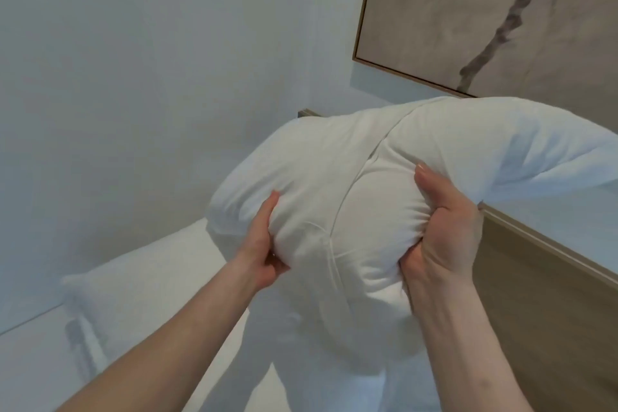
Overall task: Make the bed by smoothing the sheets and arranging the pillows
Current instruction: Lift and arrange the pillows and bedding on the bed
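While both hands clamped the pillow (351, 211), I judged the step in hand to be plumping it before setting it at the head of the bed. My left hand (264, 244) gripped its left flank, thumb pressed into the case, and my right hand (441, 227) squeezed the right flank, fingers (422, 177) sunk deep into the filling. It hung in the air between them, above the sheet (160, 278) and in front of the headboard (541, 294), with a framed picture (485, 10) on the wall behind. A seam ran down its middle and the far end bulged out past my right hand. To do this well, I reckoned I should press inward evenly from both sides so the filling spread, then lay it flat and square against the headboard, tugging the case smooth. Whether a second pillow lay below, I could not tell.
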{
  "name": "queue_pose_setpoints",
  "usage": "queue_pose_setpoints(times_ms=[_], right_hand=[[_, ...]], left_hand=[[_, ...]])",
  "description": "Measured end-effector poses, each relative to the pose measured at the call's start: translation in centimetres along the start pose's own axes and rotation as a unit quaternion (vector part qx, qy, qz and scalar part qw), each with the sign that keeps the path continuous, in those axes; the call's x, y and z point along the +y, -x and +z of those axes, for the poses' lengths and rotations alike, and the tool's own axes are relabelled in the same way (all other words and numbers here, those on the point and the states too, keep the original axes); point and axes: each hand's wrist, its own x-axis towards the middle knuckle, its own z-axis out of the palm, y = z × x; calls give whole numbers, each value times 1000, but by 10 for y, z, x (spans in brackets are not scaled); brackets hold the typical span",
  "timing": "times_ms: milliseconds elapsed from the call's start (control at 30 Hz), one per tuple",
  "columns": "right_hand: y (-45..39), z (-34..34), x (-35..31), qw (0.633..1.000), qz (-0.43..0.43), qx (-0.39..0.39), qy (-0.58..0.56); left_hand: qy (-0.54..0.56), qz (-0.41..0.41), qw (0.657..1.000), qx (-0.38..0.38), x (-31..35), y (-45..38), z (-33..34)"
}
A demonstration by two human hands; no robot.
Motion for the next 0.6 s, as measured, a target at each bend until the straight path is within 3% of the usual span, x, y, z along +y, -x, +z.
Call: queue_pose_setpoints(times_ms=[167,267,400,500,600], right_hand=[[60,-5,9,999,35,-25,16],[93,-14,32,997,66,-34,34],[138,-58,102,981,138,-4,134],[174,-107,152,920,227,-21,318],[200,-143,166,819,295,-124,475]], left_hand=[[-25,162,985,61,61,26,-64],[-61,259,957,116,81,59,-109],[-97,272,931,224,54,82,-181],[-154,191,916,318,6,91,-246],[-241,130,891,361,-26,101,-291]])
